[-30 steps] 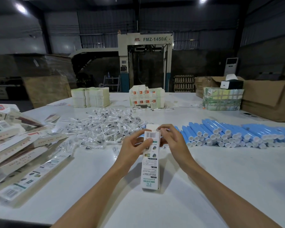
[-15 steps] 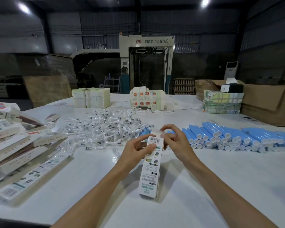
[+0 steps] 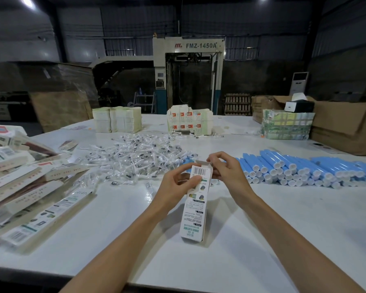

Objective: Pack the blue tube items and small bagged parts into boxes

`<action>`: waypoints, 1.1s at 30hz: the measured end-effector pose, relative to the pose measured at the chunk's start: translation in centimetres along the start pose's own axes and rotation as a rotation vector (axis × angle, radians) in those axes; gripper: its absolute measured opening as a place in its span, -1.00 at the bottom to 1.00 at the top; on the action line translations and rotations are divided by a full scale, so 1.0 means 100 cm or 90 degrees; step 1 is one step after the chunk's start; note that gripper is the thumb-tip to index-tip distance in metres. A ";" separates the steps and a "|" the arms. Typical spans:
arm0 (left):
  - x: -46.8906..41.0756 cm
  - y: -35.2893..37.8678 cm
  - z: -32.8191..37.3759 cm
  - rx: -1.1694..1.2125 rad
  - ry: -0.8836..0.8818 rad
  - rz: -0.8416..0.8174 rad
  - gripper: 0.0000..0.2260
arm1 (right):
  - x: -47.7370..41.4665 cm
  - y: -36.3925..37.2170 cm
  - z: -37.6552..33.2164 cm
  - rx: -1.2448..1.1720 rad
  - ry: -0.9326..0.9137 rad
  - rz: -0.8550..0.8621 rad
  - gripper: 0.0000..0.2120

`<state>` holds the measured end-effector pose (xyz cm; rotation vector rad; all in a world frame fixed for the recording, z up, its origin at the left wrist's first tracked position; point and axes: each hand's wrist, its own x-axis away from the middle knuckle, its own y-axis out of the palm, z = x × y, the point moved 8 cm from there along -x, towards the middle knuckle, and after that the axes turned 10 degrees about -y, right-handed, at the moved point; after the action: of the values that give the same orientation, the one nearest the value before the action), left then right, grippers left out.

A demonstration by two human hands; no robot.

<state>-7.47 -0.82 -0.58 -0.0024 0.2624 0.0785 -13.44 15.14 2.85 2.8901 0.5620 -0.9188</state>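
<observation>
Box: stands on end, lower end apparently resting on the table, long axis rising and leaning slightly away from the person. Upper end is open, flap raised.

Left hand: grips the box just below its mouth. The thumb presses the printed face under the barcode and the other fingers curl behind. Narrow hold, box only.

Right hand: at the right edge of the mouth. Its fingertips are drawn close together at the flap and appear to pinch it. Exact contact is partly hidden. No tube or bag is in it.

Tubes: stacked to the right of the box and a little beyond it, white capped ends towards the person, long axes running away. The nearest ones lie just beside the right hand, so that hand is the nearer.

Bagged parts: loose heap left of and beyond the box, nearer the left hand.

Assessment: box opened, not yet filled. A tube would need turning end-on to the mouth.

Flat cartons: piled well left of the box.
</observation>
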 end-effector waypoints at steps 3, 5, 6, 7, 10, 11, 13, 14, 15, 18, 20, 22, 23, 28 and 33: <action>0.000 0.001 0.001 -0.015 0.005 0.006 -0.66 | 0.000 0.000 0.001 0.009 0.012 0.023 -0.82; 0.000 0.000 0.001 -0.020 0.004 0.008 -0.66 | 0.000 -0.001 0.002 0.010 0.018 0.043 -0.85; 0.000 -0.001 0.001 -0.022 0.003 0.009 -0.65 | 0.001 -0.001 0.002 0.003 0.023 0.052 -0.88; 0.000 -0.001 0.000 -0.025 0.002 0.011 -0.64 | 0.001 0.000 0.002 -0.006 0.029 0.057 -0.90; -0.001 -0.003 -0.002 -0.031 -0.001 0.016 -0.62 | 0.002 0.005 0.002 -0.025 0.042 0.048 -0.78; -0.002 -0.003 -0.002 -0.035 0.001 0.015 -0.63 | 0.003 0.006 0.002 -0.027 0.047 0.051 -0.76; -0.002 -0.003 -0.001 -0.038 0.001 0.013 -0.66 | 0.003 0.005 0.002 -0.026 0.057 0.054 -0.79; -0.001 -0.003 -0.001 -0.035 -0.002 0.012 -0.67 | 0.003 0.005 0.003 -0.024 0.064 0.050 -0.82; -0.001 -0.004 -0.002 -0.031 -0.006 0.012 -0.67 | 0.003 0.005 0.004 -0.024 0.073 0.044 -0.84; 0.000 -0.004 -0.002 -0.021 -0.013 0.011 -0.70 | 0.002 0.004 0.006 -0.033 0.097 0.033 -0.89; 0.001 -0.003 -0.001 -0.021 -0.013 0.010 -0.70 | 0.002 0.004 0.005 -0.033 0.102 0.030 -0.90; 0.002 -0.001 0.000 -0.014 -0.008 0.005 -0.70 | 0.002 0.002 0.004 -0.040 0.107 0.039 -0.91; 0.002 0.000 0.001 -0.007 -0.006 0.000 -0.68 | 0.002 0.001 0.005 -0.046 0.111 0.046 -0.91; 0.004 0.001 0.004 -0.001 -0.001 -0.005 -0.62 | 0.003 0.001 0.005 -0.054 0.118 0.026 -0.92; 0.005 0.003 0.004 0.005 0.001 -0.022 -0.57 | 0.003 0.000 0.005 -0.051 0.138 0.019 -0.95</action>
<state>-6.89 -0.47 -0.36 0.0007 0.2648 0.0429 -13.43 15.14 2.26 2.9351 0.5539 -0.5693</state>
